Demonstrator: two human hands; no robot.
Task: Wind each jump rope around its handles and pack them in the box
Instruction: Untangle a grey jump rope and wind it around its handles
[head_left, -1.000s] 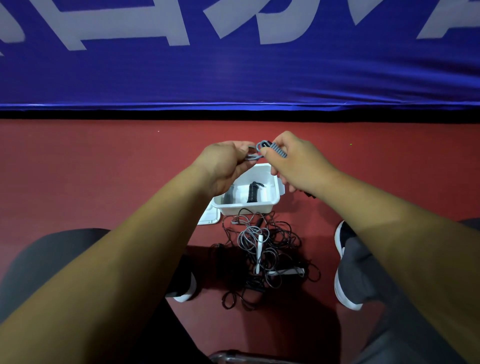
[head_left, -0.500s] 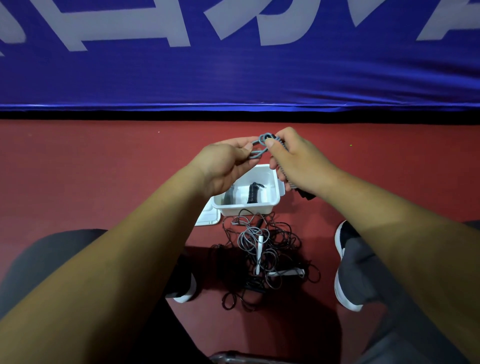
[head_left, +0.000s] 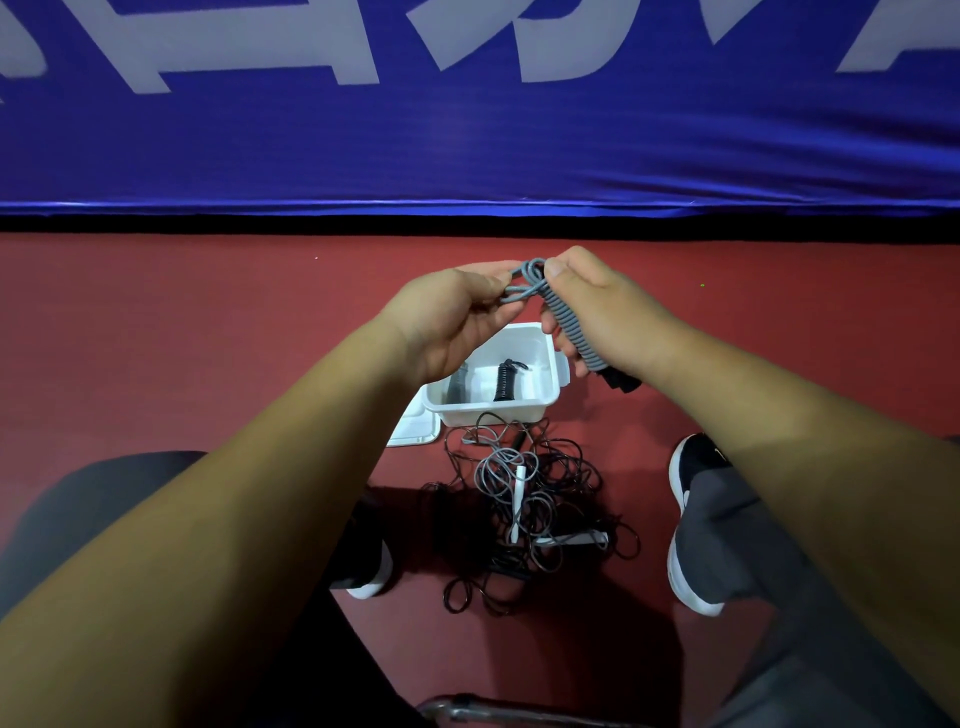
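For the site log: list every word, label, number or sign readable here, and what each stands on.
Blue banner: large pale letters, cut off by the picture's top edge; no word can be read.
Right shoe: a tiny mark, too small to read.
White box, gray jump rope: no print shows.

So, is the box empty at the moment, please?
No, the box holds a black rope and a grey rope, both wound.
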